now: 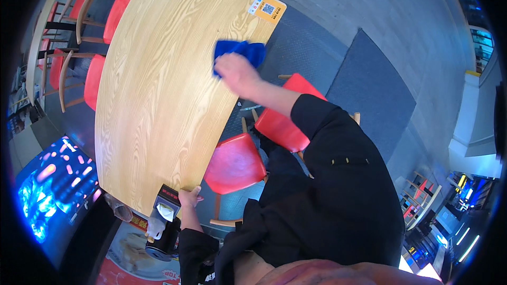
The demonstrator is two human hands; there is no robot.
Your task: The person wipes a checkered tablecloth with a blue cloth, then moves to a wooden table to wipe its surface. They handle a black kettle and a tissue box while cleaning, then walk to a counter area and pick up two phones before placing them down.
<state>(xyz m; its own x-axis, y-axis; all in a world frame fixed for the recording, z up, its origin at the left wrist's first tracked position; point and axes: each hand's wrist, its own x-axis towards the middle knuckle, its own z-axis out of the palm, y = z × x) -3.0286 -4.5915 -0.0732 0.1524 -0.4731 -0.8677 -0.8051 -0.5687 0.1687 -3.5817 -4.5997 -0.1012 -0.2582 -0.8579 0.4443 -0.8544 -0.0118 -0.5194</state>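
Note:
My right hand (pixel 239 73), slightly blurred, presses a blue cloth (pixel 251 52) against the wood-grain tabletop (pixel 158 87). The cloth lies bunched near the long edge on my side, and its far part spreads out beyond my fingers. At the tabletop's near corner, my left hand (pixel 191 198) grips the edge; some of its fingers are hidden. Right beside that hand stands a dark tissue box (pixel 166 201) with a white tissue sticking out. An orange card (pixel 273 10) with a printed code lies flat at the far corner.
Two red-seated chairs, a nearer one (pixel 236 164) and a farther one (pixel 291 126), stand along my side of the table. More red chairs (pixel 95 81) line the opposite side. A black cylindrical container (pixel 163 243) is below the near end. A lit screen (pixel 59 186) glows at left.

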